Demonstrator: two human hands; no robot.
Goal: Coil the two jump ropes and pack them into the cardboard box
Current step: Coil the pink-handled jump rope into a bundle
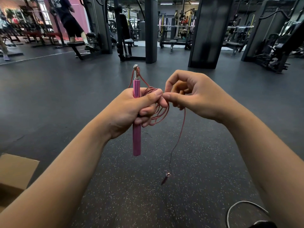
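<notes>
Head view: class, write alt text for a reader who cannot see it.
A person's left hand grips an upright pink jump-rope handle and red cord coils, while the right hand pinches the cord, whose other handle dangles. A cardboard box sits lower left, a grey rope lower right.

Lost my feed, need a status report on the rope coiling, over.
Left hand grips pink handle and red coils. Right hand pinches rope tail. Cardboard box open at left; nothing blocking.
</notes>
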